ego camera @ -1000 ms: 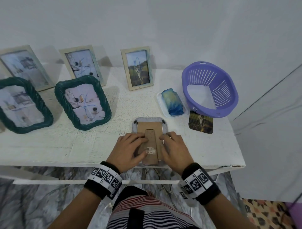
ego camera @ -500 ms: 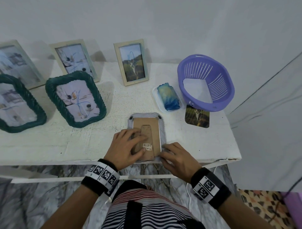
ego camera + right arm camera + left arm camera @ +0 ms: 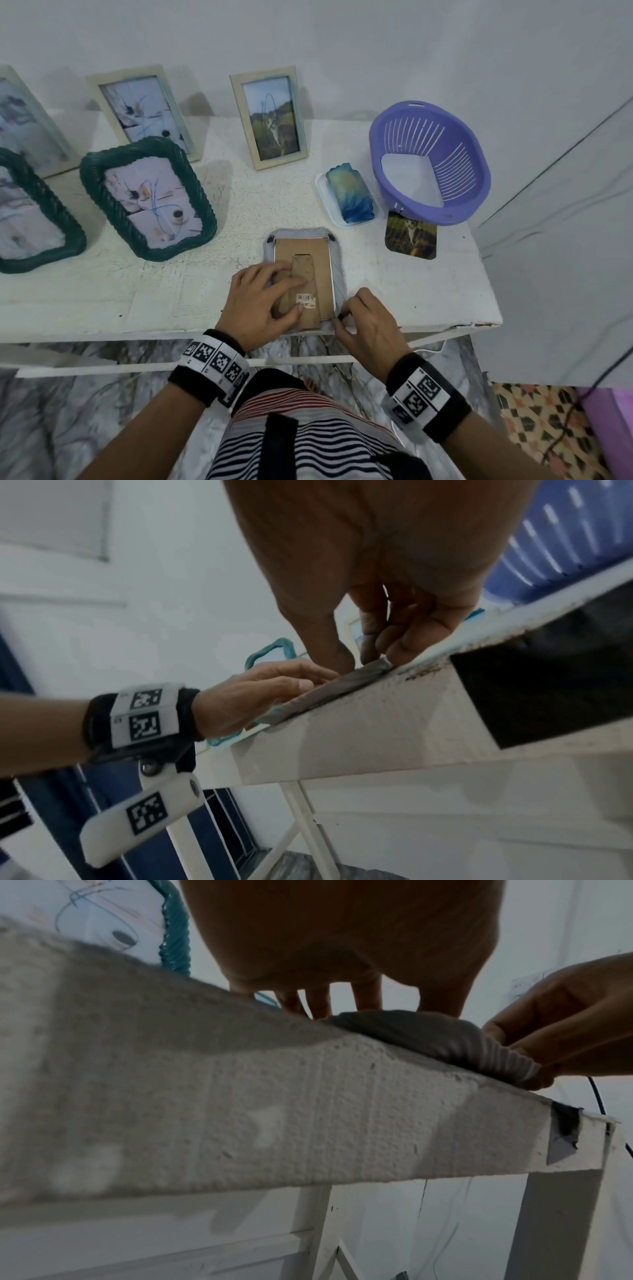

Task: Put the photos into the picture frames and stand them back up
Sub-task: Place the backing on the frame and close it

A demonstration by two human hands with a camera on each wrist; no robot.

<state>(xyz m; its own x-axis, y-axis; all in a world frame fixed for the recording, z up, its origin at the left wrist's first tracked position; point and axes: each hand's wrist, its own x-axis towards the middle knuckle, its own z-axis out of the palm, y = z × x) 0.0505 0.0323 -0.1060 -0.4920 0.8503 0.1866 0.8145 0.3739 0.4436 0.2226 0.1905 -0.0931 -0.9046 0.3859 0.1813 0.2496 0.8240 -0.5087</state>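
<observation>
At the near edge of the white table [image 3: 102, 301], a grey frame [image 3: 339, 263] is lying face down with its cardboard backing [image 3: 317, 253] showing. The left hand [image 3: 263, 305] is pressing flat on that backing, fingers straight and spread, gripping nothing. The right hand [image 3: 368, 325] is pinching at the frame's near right corner, thumb and fingertips curling onto a small dark clip there.

The frame is sitting right at the table's front lip, so a hard push on the clip could be sliding it off the edge; if the left hand is easing up, the backing could be shifting and leaving the picture crooked. Whether a photo is already inside cannot be told.

Further back, one loose photo [image 3: 411, 236] is lying flat just in front of one purple basket [image 3: 479, 178], beside one blue-green block on a small white tray [image 3: 349, 192]. Standing upright are two green wavy frames [image 3: 147, 198] and, behind them by the wall, three pale frames [image 3: 269, 116], all holding pictures.
</observation>
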